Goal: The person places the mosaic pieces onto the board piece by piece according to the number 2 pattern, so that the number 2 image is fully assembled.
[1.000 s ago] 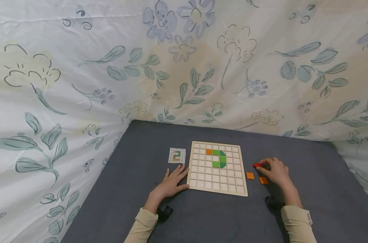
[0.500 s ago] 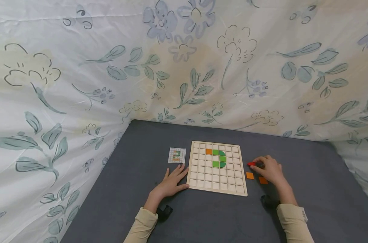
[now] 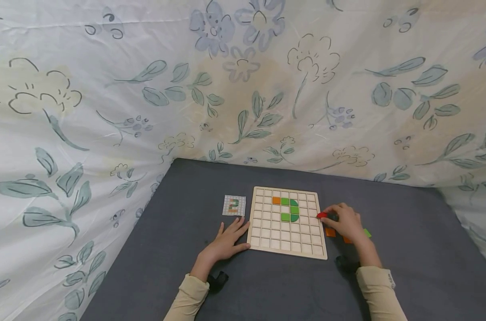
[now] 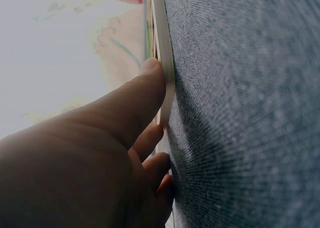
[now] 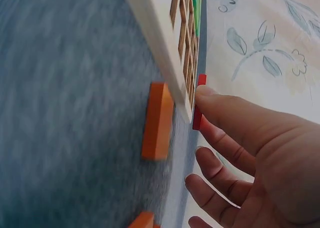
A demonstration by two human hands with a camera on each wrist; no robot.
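Carried leftward since the earlier frames, a red piece (image 3: 321, 215) has been brought from the right of the board (image 3: 275, 243) to its right edge; whether the two touch cannot be told. Nearest, at the bottom, two cream sleeves (image 3: 187, 296) are seen, with a black device (image 3: 217, 281) by the left wrist and another by the right. Of the hands, the left hand (image 3: 226, 240) is laid palm down with fingers spread, nothing grasped, its thumb set against the near left corner of the board. By the right hand (image 3: 344, 219), the red piece is pinched between thumb and forefinger, the other fingers loosely bent. Beneath and beside it, two orange tiles (image 3: 330, 232) are laid on the dark grey desk (image 3: 291, 294), one partly hidden, and a green tile (image 3: 367, 232) is partly seen beyond the wrist. On the far half of the pale gridded board, one orange square (image 3: 276, 200), three green squares (image 3: 294, 209) and two dark green rounded pieces (image 3: 294, 217) are set. Left of it, a small card (image 3: 234, 205) is printed with a coloured pattern. Behind everything, a flowered cloth (image 3: 259, 89) is hung.
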